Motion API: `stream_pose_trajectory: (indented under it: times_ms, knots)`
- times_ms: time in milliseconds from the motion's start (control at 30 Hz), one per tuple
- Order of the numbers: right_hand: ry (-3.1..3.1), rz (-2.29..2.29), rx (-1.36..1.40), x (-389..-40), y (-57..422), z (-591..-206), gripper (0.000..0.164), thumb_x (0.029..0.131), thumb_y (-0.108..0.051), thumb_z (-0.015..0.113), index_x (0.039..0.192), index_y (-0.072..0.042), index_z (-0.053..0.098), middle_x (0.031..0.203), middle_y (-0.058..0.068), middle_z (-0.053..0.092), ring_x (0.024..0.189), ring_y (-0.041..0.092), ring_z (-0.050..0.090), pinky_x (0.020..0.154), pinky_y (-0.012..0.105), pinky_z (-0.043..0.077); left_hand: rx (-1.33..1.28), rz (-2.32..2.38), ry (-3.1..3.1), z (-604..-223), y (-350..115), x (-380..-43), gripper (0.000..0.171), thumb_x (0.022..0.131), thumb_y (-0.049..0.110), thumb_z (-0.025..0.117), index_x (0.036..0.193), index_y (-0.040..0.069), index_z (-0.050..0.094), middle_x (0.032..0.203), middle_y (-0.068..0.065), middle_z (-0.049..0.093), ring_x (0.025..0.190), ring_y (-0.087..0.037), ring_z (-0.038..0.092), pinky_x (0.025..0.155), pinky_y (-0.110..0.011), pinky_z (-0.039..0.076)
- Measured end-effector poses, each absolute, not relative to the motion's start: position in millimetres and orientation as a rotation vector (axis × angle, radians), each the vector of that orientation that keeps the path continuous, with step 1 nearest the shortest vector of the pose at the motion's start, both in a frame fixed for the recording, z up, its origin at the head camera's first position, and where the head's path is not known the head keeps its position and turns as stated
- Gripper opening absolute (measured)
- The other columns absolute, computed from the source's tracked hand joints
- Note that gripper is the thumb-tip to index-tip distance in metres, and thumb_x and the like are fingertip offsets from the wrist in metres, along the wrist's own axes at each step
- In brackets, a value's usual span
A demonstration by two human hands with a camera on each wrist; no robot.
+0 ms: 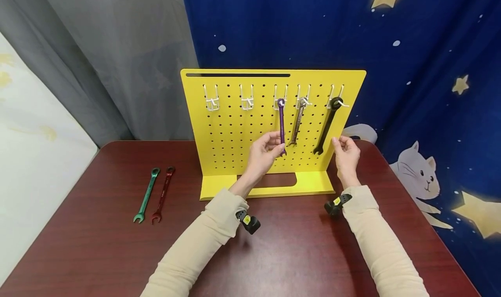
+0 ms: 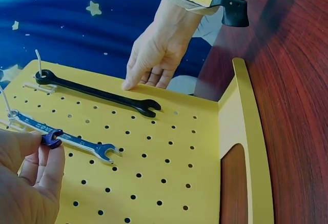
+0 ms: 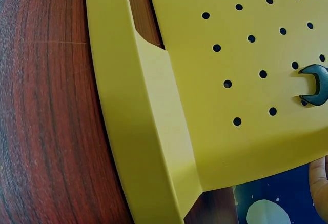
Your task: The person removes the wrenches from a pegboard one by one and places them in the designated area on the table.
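1. The left hand [image 1: 264,152] pinches the lower, forked end of a slim purple metal wrench [image 1: 282,123], thumb and fingers clamped together on it; the wrench hangs nearly upright before an upright yellow perforated pegboard [image 1: 336,77], its ring at a white wire hook [image 1: 282,103] whose tip shows in the ring
2. Holding it so low probably leaves ring and hook uncovered, in plain sight of the person
3. The right hand [image 1: 346,158] is at the board's right edge, thumb in front and fingers curled behind, clamped on that edge as far as the views show, presumably to steady the stand
4. Just right of the purple wrench hangs a shiny silver metal wrench [image 1: 298,123], and farther right a larger black metal wrench [image 1: 327,127], both ring up, likely because a closed ring suits a hook
5. Two more hooks, each of bent white wire [image 1: 212,104] [image 1: 247,103], sit on the board left of the purple wrench
6. A green metal wrench [image 1: 147,195] and a dark red metal wrench [image 1: 163,195] lie apart, side by side, on the red-brown wood-grain table [image 1: 289,253], left of the board
7. The silver wrench's nearness could crowd the left fingers; the left wrist view does not show the purple ring
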State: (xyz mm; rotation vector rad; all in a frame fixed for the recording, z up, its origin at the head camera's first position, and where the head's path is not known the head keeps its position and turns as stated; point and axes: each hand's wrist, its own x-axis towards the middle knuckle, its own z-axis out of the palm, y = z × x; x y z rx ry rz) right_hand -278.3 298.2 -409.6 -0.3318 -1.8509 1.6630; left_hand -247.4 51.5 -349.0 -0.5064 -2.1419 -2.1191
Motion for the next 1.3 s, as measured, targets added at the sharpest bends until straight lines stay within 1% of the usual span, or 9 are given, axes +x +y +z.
stream_pose_trajectory:
  times_ms: [200,333,500,600,767,867,933,1100,1300]
  knots:
    - [-1.844,1.656,-0.316,-278.3,298.2,-409.7,0.007,0.089,-0.018,0.066,0.090,-0.015,0.060,0.077,-0.010,0.055,0.073,0.004,0.050,0.068,0.012,0.044,-0.530,-2.200,-2.123,-347.5,48.7,-241.6,0.029,0.086,0.000,0.064,0.115,-0.003,0.061,0.095,-0.015,0.063,0.075,-0.009,0.060,0.072,-0.028,0.056]
    - [-1.854,1.660,-0.322,-277.5,297.8,-409.8,0.007,0.089,-0.018,0.065,0.091,-0.016,0.059,0.078,-0.011,0.054,0.074,0.004,0.050,0.069,0.012,0.044,-0.549,-2.274,-2.110,-345.4,46.5,-236.9,0.031,0.087,-0.001,0.063,0.117,-0.005,0.059,0.091,-0.010,0.062,0.072,-0.008,0.060,0.074,-0.029,0.056]
    - [-1.856,1.660,-0.322,-276.7,297.3,-409.4,0.007,0.089,-0.018,0.065,0.091,-0.016,0.059,0.078,-0.011,0.054,0.074,0.004,0.050,0.070,0.012,0.045,-0.557,-2.362,-2.064,-341.7,43.5,-230.6,0.032,0.087,-0.002,0.062,0.118,-0.008,0.056,0.089,-0.006,0.060,0.073,-0.006,0.060,0.076,-0.030,0.056]
    - [-1.851,1.658,-0.315,-276.4,297.1,-409.1,0.007,0.089,-0.017,0.065,0.090,-0.017,0.059,0.078,-0.010,0.054,0.074,0.004,0.050,0.069,0.012,0.045,-0.568,-2.383,-2.036,-339.2,42.1,-227.2,0.032,0.087,-0.003,0.062,0.118,-0.009,0.056,0.089,-0.006,0.061,0.073,-0.006,0.060,0.076,-0.031,0.056]
    - [-1.853,1.659,-0.302,-276.0,297.2,-409.2,0.007,0.089,-0.017,0.065,0.093,-0.014,0.060,0.077,-0.012,0.054,0.072,0.003,0.050,0.067,0.012,0.044,-0.592,-2.405,-2.001,-335.9,40.3,-223.3,0.030,0.087,-0.003,0.061,0.116,-0.009,0.057,0.090,-0.007,0.061,0.074,-0.006,0.060,0.077,-0.032,0.056]
    - [-1.856,1.660,-0.297,-275.1,297.4,-408.7,0.015,0.089,-0.017,0.065,0.098,-0.005,0.061,0.076,-0.012,0.054,0.071,0.003,0.050,0.066,0.011,0.044,-0.604,-2.415,-1.990,-334.5,39.5,-221.7,0.028,0.087,-0.003,0.061,0.115,-0.007,0.058,0.089,-0.007,0.061,0.074,-0.007,0.060,0.077,-0.033,0.056]
    - [-1.856,1.659,-0.294,-274.7,297.4,-408.3,0.017,0.089,-0.016,0.065,0.099,-0.003,0.060,0.076,-0.013,0.054,0.071,0.002,0.049,0.067,0.011,0.044,-0.617,-2.418,-1.984,-333.6,38.6,-220.2,0.028,0.087,-0.002,0.062,0.114,-0.007,0.058,0.089,-0.007,0.061,0.074,-0.007,0.060,0.077,-0.033,0.056]
    - [-1.848,1.659,-0.307,-274.9,296.4,-407.6,0.010,0.089,-0.015,0.065,0.094,-0.008,0.061,0.077,-0.012,0.055,0.071,0.003,0.050,0.067,0.011,0.044,-0.650,-2.411,-1.974,-334.0,33.5,-215.9,0.028,0.087,-0.002,0.062,0.114,-0.008,0.057,0.088,-0.007,0.061,0.074,-0.006,0.060,0.077,-0.033,0.056]
    - [-1.850,1.638,-0.296,-274.3,295.1,-408.1,0.015,0.088,-0.018,0.066,0.097,-0.006,0.062,0.078,-0.012,0.055,0.072,0.002,0.050,0.067,0.010,0.044,-0.638,-2.369,-2.001,-338.7,24.9,-210.7,0.027,0.087,0.000,0.063,0.113,-0.007,0.059,0.087,-0.006,0.062,0.074,-0.007,0.060,0.076,-0.031,0.056]
